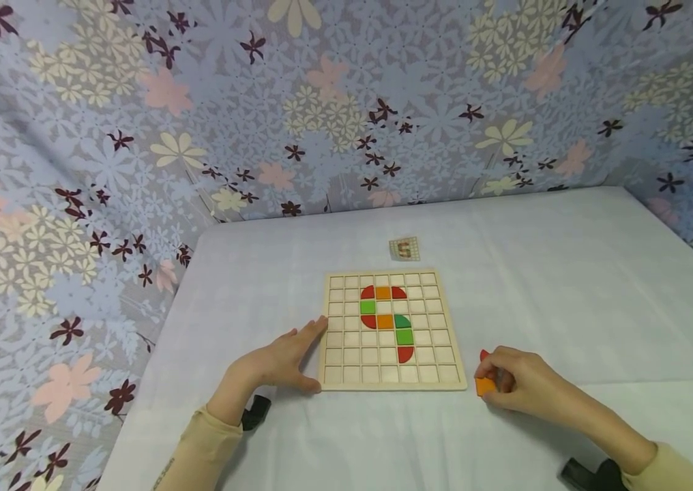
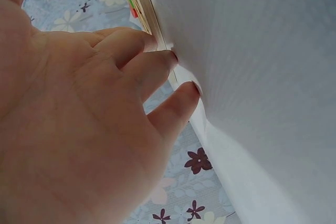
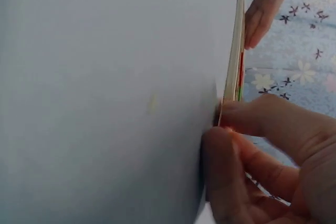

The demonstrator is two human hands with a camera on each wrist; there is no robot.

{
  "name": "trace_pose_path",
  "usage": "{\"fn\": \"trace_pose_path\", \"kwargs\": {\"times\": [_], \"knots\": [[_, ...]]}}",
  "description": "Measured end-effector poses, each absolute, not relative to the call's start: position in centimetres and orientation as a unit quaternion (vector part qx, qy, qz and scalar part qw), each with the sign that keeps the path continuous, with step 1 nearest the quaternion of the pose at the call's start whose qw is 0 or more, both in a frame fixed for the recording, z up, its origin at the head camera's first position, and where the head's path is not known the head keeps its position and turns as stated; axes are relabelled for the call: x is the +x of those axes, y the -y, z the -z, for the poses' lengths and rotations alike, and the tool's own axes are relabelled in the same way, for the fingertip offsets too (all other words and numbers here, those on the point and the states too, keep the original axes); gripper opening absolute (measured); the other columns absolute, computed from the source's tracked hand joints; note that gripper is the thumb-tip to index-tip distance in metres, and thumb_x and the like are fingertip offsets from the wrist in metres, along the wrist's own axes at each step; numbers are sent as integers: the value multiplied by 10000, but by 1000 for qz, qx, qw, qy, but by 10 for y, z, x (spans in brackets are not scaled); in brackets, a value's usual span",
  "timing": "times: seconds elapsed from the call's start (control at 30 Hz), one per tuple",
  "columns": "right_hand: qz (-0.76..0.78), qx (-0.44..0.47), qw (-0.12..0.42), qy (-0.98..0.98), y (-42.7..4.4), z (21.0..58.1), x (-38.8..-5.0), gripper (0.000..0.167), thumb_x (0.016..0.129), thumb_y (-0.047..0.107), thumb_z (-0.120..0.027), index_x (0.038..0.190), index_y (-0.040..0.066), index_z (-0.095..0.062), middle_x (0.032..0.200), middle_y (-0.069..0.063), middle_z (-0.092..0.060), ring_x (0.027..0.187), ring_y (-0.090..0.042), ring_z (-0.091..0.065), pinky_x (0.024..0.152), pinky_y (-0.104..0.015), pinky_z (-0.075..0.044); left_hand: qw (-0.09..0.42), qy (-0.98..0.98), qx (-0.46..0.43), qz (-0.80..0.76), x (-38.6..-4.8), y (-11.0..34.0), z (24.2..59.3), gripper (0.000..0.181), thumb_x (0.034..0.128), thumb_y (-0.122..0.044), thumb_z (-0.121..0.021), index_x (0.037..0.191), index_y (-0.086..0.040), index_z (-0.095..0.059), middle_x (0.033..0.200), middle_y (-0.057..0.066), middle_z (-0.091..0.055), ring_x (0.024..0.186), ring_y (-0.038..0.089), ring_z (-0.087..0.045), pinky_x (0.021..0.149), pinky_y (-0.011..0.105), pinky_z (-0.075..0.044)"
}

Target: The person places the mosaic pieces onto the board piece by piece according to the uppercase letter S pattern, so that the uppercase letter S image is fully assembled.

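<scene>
A wooden grid board (image 1: 395, 376) lies flat on the table. Red quarter-round, orange square, light green square and dark green pieces sit in its cells, forming a curved figure. My left hand (image 1: 279, 358) rests against the board's left edge, thumb and fingers spread; in the left wrist view its fingertips touch near that edge. Right of the board's lower corner, my right hand (image 1: 521, 378) pinches an orange square tile (image 1: 485, 387) close to the table. A red piece (image 1: 484, 354) shows beside those fingers; whether it is held too, I cannot tell.
Beyond the board lies a small pattern card (image 1: 404, 249) with a similar figure on a grid. White cloth (image 1: 248, 273) covers the table. A flowered fabric (image 1: 322, 102) hangs behind and at the sides. Black wrist devices show at both forearms.
</scene>
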State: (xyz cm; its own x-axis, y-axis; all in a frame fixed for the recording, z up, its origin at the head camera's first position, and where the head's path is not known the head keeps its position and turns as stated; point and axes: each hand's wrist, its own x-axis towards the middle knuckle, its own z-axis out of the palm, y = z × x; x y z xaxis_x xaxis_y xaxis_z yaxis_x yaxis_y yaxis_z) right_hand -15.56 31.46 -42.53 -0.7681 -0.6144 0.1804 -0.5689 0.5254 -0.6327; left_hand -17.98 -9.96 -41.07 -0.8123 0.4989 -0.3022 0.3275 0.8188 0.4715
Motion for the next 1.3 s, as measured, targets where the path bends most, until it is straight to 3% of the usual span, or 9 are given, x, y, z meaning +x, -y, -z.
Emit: {"fn": "trace_pose_path", "kwargs": {"times": [0.37, 0.63, 1.1, 1.3], "knots": [[334, -337, 18, -880, -268, 389, -189, 233, 745, 42, -757, 941, 99, -646, 862, 60, -587, 622, -19, -534, 514, -207, -500, 219, -933, 205, -197, -181, 100, 411, 1057, 756, -321, -789, 1530, -123, -96, 1559, 92, -140, 1411, 227, -159, 1139, 395, -155], [330, -397, 70, -853, -212, 401, -212, 172, 782, 110, -730, 936, 94, -655, 889, 28, -618, 611, -16, -534, 564, -207, -505, 224, -929, 206, -212, -181, 99, 413, 1057, 757, -326, -786, 1531, -128, -94, 1560, 87, -137, 1406, 259, -173, 1136, 412, -166], [304, -422, 89, -850, -186, 413, -219, 142, 792, 137, -737, 913, 97, -675, 879, 44, -610, 648, -59, -516, 631, -238, -468, 220, -930, 207, -207, -181, 100, 413, 1065, 755, -329, -789, 1532, -136, -86, 1564, 68, -122, 1411, 228, -150, 1139, 395, -154], [269, -428, 69, -860, -182, 419, -217, 122, 779, 132, -732, 883, 113, -670, 831, 78, -587, 714, -84, -503, 761, -344, -439, 221, -930, 208, -207, -181, 100, 414, 1064, 756, -327, -790, 1531, -130, -89, 1564, 69, -120, 1412, 223, -145, 1140, 394, -148]]}}
